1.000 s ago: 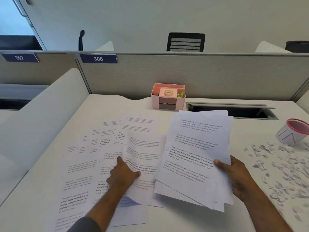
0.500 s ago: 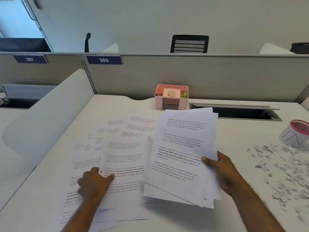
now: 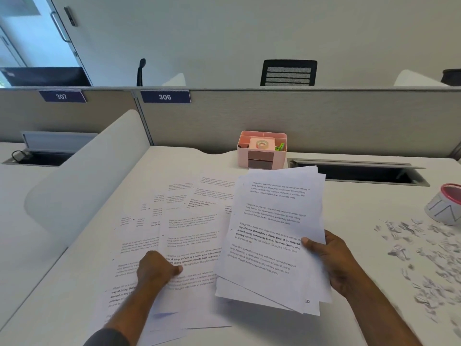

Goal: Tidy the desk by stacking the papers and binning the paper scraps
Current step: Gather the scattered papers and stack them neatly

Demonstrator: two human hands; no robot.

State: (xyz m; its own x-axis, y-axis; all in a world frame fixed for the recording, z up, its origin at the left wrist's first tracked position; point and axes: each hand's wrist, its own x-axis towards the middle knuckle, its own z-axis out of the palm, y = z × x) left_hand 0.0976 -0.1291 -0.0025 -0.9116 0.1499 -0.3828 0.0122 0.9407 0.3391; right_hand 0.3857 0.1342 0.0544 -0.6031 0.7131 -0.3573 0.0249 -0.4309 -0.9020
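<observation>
My right hand (image 3: 331, 263) holds a loose stack of printed papers (image 3: 274, 236) by its right edge, lifted a little off the white desk (image 3: 361, 221). My left hand (image 3: 156, 269) pinches the left edge of a single printed sheet (image 3: 192, 245) that lies on top of several more loose sheets (image 3: 139, 236) spread over the left half of the desk. Many small paper scraps (image 3: 421, 258) are scattered on the desk at the right. A small white bin with a pink rim (image 3: 445, 208) stands just beyond the scraps at the right edge.
A pink desk organiser (image 3: 262, 149) with a tape roll stands at the back centre against the grey partition (image 3: 324, 118). An open cable slot (image 3: 359, 171) runs along the back right. A white curved side divider (image 3: 82, 176) borders the desk on the left.
My left hand slid left and back toward me, dragging a sheet with it. The stack in my right hand shifted slightly left. The camera view turned a little left.
</observation>
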